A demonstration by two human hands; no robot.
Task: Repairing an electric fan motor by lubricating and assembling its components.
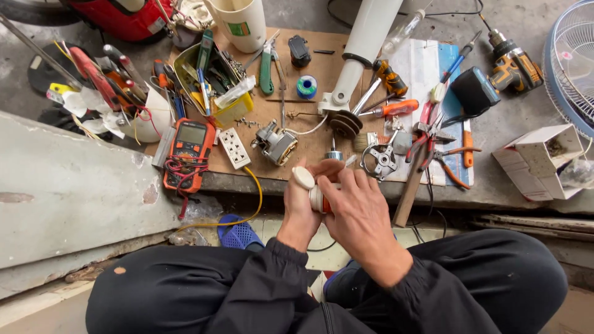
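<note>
My left hand (301, 209) holds a round white cap (303, 177) at its fingertips. My right hand (361, 213) wraps over a small white and orange container (317, 199), hiding most of it. Both hands meet just in front of the wooden work board (309, 117), above my black-trousered knees. On the board just beyond my fingers lie a small electric motor (276, 143), a metal bracket with spokes (379, 159) and a stack of dark discs (344, 124).
An orange multimeter (190, 153) and a white socket strip (234, 148) lie at the left. Pliers (433, 145), screwdrivers (396, 109), a cordless drill (511, 65), a fan grille (572, 59), a cardboard box (541, 161) and a yellow tool tray (213, 80) surround the board.
</note>
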